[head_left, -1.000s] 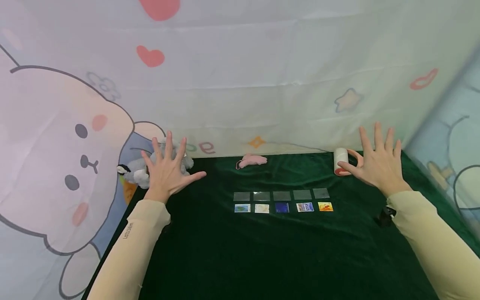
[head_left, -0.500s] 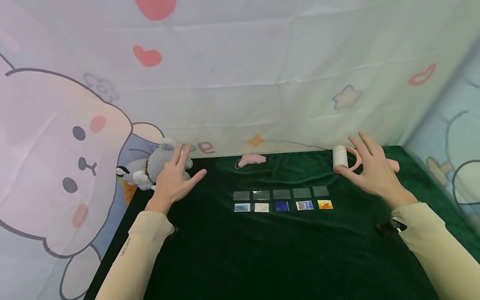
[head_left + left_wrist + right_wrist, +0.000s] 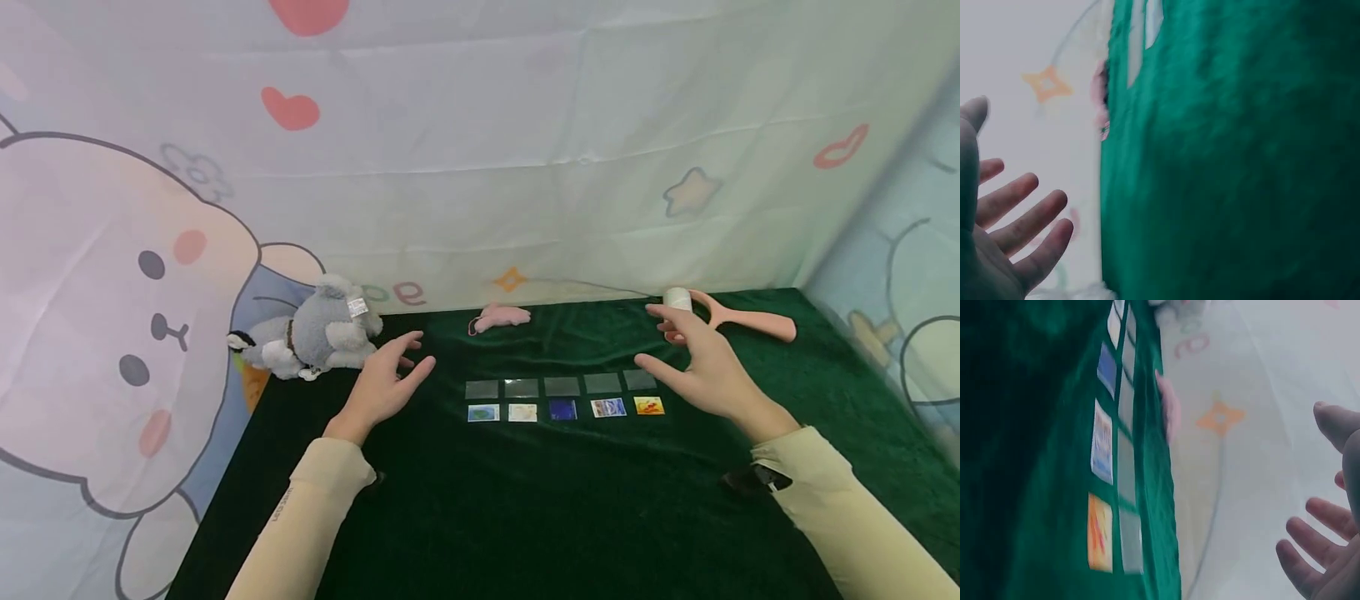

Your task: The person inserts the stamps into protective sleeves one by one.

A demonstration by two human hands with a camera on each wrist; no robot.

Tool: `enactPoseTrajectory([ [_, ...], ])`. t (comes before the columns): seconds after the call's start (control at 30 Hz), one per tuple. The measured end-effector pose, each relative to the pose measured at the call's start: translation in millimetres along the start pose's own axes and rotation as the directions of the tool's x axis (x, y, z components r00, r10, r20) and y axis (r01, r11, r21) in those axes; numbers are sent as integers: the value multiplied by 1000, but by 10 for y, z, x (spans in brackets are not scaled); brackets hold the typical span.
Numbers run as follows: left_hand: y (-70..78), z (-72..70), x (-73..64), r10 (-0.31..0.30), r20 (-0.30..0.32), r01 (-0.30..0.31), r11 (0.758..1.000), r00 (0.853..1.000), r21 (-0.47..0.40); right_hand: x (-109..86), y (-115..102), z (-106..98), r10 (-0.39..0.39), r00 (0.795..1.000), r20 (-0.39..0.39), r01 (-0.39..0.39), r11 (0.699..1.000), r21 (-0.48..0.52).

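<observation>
Head view: we note two bare hands well apart over a dark green velvety cloth (image 3: pixel 525 508), fingers parted and loosely bent; left hand (image 3: pixel 382 385) just beside a grey-and-white plush animal (image 3: pixel 322 329), right hand (image 3: pixel 705 375) partly covering a roller with pink handle and white cylinder (image 3: pixel 738 317), contact uncertain. Between them lie five small, colourful rectangular cards (image 3: pixel 563 409) in a row, five clear rectangular plastic pieces (image 3: pixel 562 387) lined up behind, a small pink soft toy (image 3: pixel 501 317) farther back. The plush's white tag (image 3: pixel 357 307) and the dark lettering on the cream left sleeve (image 3: pixel 315 500) are too small for us to read. Left wrist view: we gain the left palm, fingers spread. Right wrist view: inner fingers, thumb apart, cards edge-on with the orange one nearest; the roller shows only from the head.
</observation>
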State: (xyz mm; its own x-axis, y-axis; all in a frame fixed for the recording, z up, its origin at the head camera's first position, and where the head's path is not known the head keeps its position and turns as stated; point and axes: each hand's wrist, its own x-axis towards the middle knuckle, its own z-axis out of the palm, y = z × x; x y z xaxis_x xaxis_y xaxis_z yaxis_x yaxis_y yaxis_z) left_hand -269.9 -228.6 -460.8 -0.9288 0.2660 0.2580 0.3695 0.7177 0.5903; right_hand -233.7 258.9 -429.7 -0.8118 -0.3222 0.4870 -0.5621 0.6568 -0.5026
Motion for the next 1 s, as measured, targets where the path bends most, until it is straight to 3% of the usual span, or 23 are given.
enactPoseTrajectory([
  [0.17, -31, 193, -8, 4, 35, -2, 998, 999, -70, 20, -159, 182, 17, 999, 37, -21, 994, 106],
  [0.47, 56, 355, 67, -45, 126, 65, 985, 991, -159, 108, -550, 558, 108, 988, 114, -136, 949, 283],
  [0.7, 135, 445, 147, -60, 131, 86, 976, 990, -202, 168, -810, 877, 104, 958, 268, -203, 903, 377],
  [1.0, 158, 549, 164, -100, 132, 128, 965, 986, -229, 202, -946, 1203, 108, 934, 340, -261, 856, 446],
])
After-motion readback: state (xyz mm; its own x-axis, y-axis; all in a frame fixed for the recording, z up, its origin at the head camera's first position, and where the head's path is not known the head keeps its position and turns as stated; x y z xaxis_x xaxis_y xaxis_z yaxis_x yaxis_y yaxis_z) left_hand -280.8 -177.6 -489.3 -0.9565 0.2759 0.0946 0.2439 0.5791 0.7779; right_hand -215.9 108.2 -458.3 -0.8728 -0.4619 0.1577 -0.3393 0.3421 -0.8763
